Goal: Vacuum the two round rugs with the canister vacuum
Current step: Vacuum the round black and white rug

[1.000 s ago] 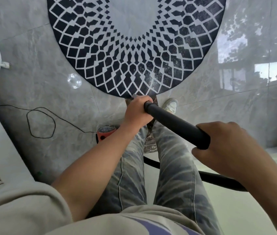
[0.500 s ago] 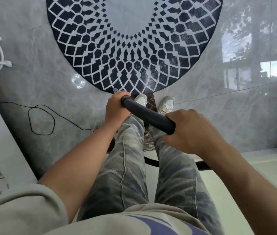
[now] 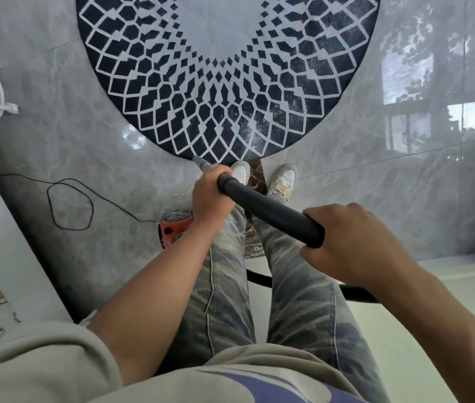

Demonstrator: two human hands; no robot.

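**As Wand Meets the Rim, One Round Rug Lies Ahead and a Second Is Out of View**

While both hands clamp the black wand (image 3: 268, 215) of a canister vacuum, a person stands at the near edge of a round rug (image 3: 224, 82). The left hand (image 3: 211, 196) curls around the wand's forward end, where the black sleeve gives way to a slim metal nozzle (image 3: 200, 162). The right hand (image 3: 352, 242), at four o'clock from the left, wraps over the rear end.

The nozzle points toward eleven o'clock, its tip at the rug's dark border. Whether it touches the pile cannot be told. Two white shoes (image 3: 284, 177) stand just short of that border, the rug spreading away at twelve o'clock across grey glossy floor tiles (image 3: 405, 199).

Pale specks show on some dark patches at the rug's five o'clock sector. Dust or glare, the view does not settle.

A black hose (image 3: 259, 277) runs behind the legs toward four o'clock. The red-orange canister (image 3: 173, 228) sits on the tiles at nine o'clock from the legs, partly hidden by the left forearm, and its thin power cord (image 3: 70, 205) loops off toward nine o'clock.

No cleaned track is visible on the pattern, so the work here looks to be at the rug's edge with its broad middle to cover. The second rug is out of view, so its condition cannot be judged. On this evidence, most of the job lies ahead.
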